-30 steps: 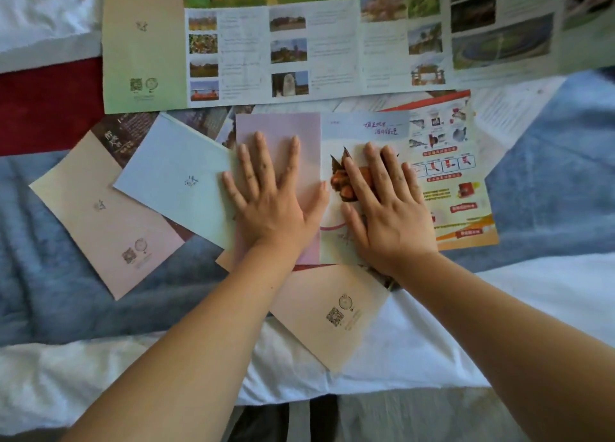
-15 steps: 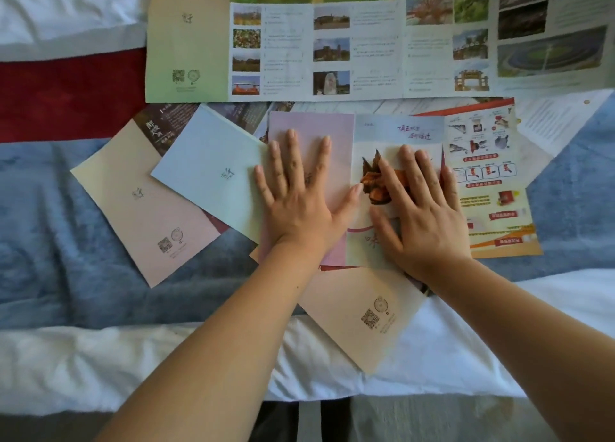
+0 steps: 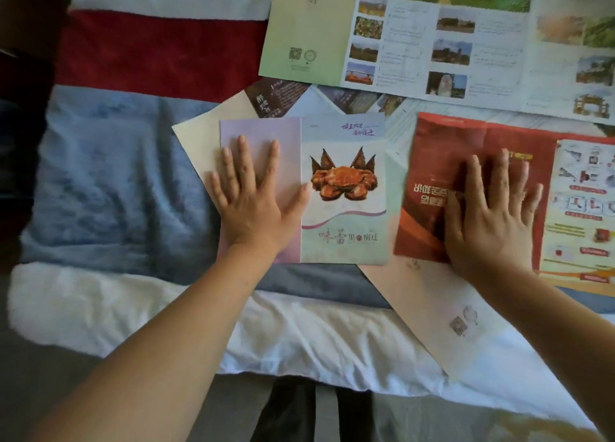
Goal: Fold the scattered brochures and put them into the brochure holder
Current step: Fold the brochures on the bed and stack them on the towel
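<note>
A folded brochure with a crab picture lies flat on the bed. My left hand presses flat on its lilac left panel, fingers spread. My right hand lies flat and spread on a red and orange brochure to the right, which is partly unfolded. A large unfolded green brochure with photos stretches across the top. A beige brochure sticks out below the red one. Under the crab brochure lie a cream sheet and a dark brochure. No brochure holder is in view.
The brochures rest on a striped blanket with red, blue and white bands over a white sheet. The bed's near edge runs along the bottom, with the person's dark trousers below it.
My right hand left the crab brochure and moved right onto the red brochure, which now shows a red panel. The crab picture is uncovered. The view shifted left and closer.
</note>
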